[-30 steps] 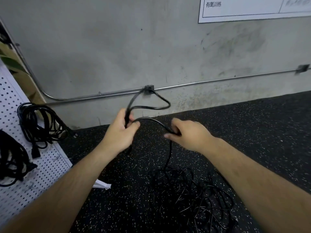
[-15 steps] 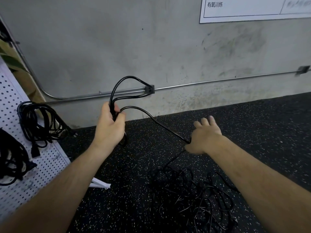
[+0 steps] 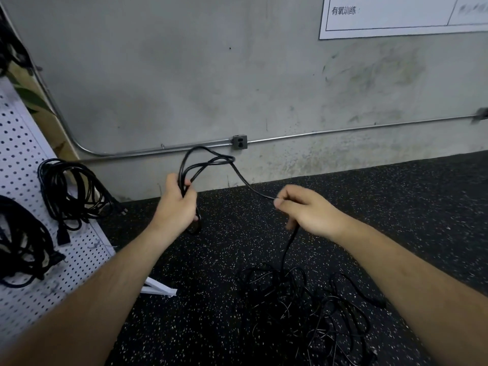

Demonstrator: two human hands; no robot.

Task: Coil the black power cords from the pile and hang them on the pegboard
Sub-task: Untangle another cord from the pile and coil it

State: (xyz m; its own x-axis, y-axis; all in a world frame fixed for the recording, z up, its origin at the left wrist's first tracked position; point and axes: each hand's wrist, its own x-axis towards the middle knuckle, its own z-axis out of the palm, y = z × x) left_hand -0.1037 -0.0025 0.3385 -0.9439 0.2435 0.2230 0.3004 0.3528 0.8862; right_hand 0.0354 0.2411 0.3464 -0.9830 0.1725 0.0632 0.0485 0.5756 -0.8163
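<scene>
The cord [image 3: 223, 158] disappears inside the curled fingers of the left hand [image 3: 177, 204] and inside the right hand [image 3: 311, 212], so its run through each palm is hidden. Lower down it sinks into the pile [image 3: 303, 313], where single cords cannot be told apart. The bottom edge cuts off the pile's near side. The pegboard [image 3: 23, 143] and the lower coil [image 3: 21, 247] run off the left edge. Whatever holds that coil and the upper coil [image 3: 68, 191] is hidden. The poster [image 3: 396, 19] is cropped at the top and right, and its right-hand text is blurred.
</scene>
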